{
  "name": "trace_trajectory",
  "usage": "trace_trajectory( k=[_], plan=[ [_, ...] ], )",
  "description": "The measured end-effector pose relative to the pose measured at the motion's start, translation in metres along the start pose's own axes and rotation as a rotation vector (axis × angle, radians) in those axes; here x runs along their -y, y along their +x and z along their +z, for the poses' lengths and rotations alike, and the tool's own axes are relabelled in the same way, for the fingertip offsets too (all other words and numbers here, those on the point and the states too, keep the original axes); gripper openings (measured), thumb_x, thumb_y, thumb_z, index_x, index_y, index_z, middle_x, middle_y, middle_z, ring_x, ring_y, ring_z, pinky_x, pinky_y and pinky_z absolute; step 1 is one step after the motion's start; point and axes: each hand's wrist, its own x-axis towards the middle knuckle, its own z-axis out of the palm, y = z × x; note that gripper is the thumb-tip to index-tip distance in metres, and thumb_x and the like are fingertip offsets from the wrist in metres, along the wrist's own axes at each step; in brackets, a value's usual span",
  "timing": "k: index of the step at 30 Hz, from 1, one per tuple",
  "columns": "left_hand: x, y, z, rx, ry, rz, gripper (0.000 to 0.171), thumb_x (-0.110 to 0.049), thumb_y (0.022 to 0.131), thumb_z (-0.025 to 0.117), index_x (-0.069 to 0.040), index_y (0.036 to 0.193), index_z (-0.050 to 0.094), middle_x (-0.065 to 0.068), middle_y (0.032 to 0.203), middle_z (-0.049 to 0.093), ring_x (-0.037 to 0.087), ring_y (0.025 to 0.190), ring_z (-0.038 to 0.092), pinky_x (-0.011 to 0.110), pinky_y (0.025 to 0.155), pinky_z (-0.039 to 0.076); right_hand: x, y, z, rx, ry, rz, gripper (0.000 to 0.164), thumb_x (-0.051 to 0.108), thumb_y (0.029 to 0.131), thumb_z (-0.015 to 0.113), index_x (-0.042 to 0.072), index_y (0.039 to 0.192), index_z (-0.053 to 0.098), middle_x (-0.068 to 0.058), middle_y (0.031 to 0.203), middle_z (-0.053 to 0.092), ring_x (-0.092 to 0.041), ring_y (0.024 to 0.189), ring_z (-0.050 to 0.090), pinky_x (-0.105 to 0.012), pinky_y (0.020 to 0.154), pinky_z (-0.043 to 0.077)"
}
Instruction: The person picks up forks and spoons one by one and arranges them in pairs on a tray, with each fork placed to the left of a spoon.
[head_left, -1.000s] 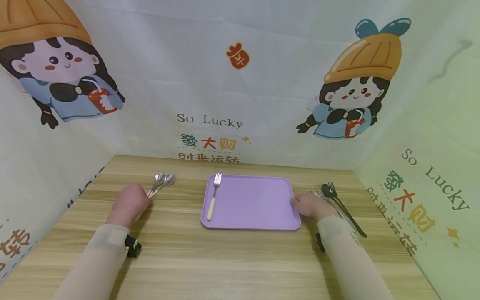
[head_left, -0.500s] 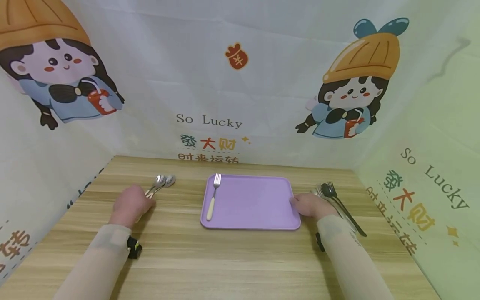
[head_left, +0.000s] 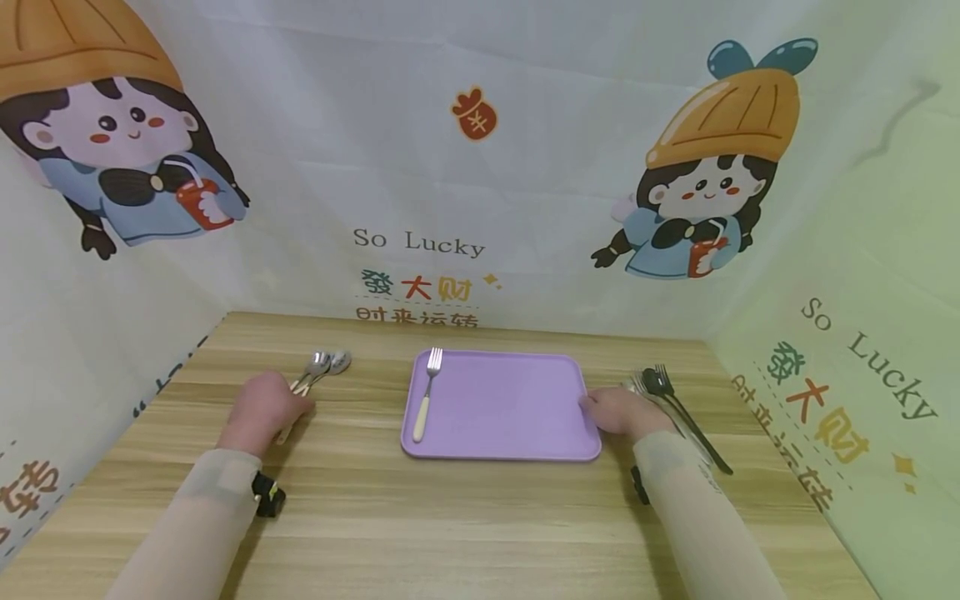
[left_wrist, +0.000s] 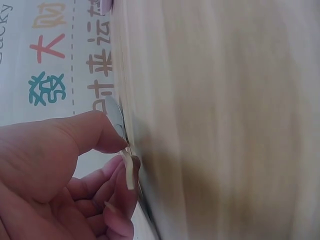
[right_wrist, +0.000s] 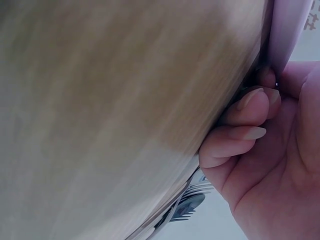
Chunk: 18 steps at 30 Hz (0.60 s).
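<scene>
My left hand [head_left: 262, 410] pinches the cream handle [left_wrist: 129, 175] of a spoon between thumb and fingers, low over the table at the left. Two silver spoon bowls [head_left: 319, 362] show just beyond the fingers, side by side; which one the pinched handle belongs to is hard to tell. My right hand [head_left: 618, 410] grips the right edge of a purple tray [head_left: 510, 408], thumb on top and fingers curled beneath the rim in the right wrist view. Along the tray's left side lies a fork [head_left: 423, 417] with a cream handle, tines pointing away.
Right of my right hand lies a bunch of cutlery [head_left: 686, 421], with silver forks and dark pieces, partly hidden by the hand and sleeve. A printed cloth [head_left: 555, 250] walls the wooden table [head_left: 450, 525] at the back and both sides.
My left hand has shifted slightly to the right, and a handle end now shows below its fingers. The right hand, tray and fork have stayed put.
</scene>
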Motion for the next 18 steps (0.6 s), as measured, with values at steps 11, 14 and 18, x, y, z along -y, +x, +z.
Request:
trace_trajectory(
  k=[11, 14, 18],
  plan=[
    [-0.0025, 0.0023, 0.0013, 0.009, -0.021, 0.003, 0.032, -0.023, 0.083, 0.071, -0.006, 0.064, 0.051, 0.007, 0.061, 0.05, 0.022, 0.055, 0.049, 0.032, 0.048, 0.04, -0.0011, 0.0009, 0.0006, -0.006, -0.007, -0.01, 0.049, 0.034, 0.107, 0.036, 0.001, 0.138, 0.053, -0.021, 0.136, 0.052, -0.038, 0.125, 0.043, -0.054, 0.104, 0.034],
    [-0.0006, 0.0045, 0.002, 0.018, -0.045, 0.006, 0.032, -0.022, 0.083, 0.071, -0.007, 0.063, 0.05, 0.006, 0.061, 0.047, 0.021, 0.055, 0.047, 0.031, 0.047, 0.039, -0.0007, 0.0003, 0.0003, -0.003, -0.012, -0.009, 0.049, 0.035, 0.107, 0.036, 0.001, 0.138, 0.053, -0.021, 0.135, 0.052, -0.038, 0.124, 0.044, -0.054, 0.104, 0.034],
    [0.0038, 0.0084, 0.0037, 0.053, -0.081, -0.001, 0.033, -0.022, 0.083, 0.069, -0.009, 0.059, 0.051, 0.001, 0.055, 0.047, 0.018, 0.05, 0.046, 0.029, 0.046, 0.038, -0.0008, 0.0007, 0.0002, -0.003, -0.019, -0.011, 0.049, 0.035, 0.107, 0.036, 0.001, 0.138, 0.054, -0.021, 0.135, 0.053, -0.038, 0.124, 0.044, -0.054, 0.104, 0.034]
  ],
)
